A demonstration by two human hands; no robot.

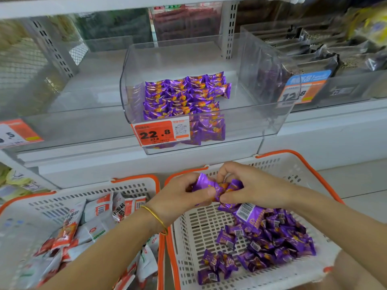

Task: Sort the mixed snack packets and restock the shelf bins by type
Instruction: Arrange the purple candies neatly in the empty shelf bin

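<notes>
Fingers (pixel 206 192) of left hand (pixel 178 197) and right hand (pixel 249 185) pinch purple packets (pixel 204 182) between them — above the white basket (pixel 199 229).

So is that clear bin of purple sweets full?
Partly filled: purple packets cover the left of the clear bin; its right floor is bare.

Bare left hand (pixel 178 197), short plain nail showing on the thumb. Round the wrist, a thin gold bangle (pixel 156 218): smooth, wire-like, unmarked, sitting slanted across the wrist and catching light. Below and left of the bangle, the left forearm (pixel 104 254) is bare all the way to the frame edge. Up and right of the bangle, the right hand (pixel 251 185) is bare. Right of the bangle, the right forearm (pixel 335 222) is bare to the frame edge. Far lower right of the bangle, a bare rounded patch (pixel 360 271), blurred; cannot tell which body part.
</notes>
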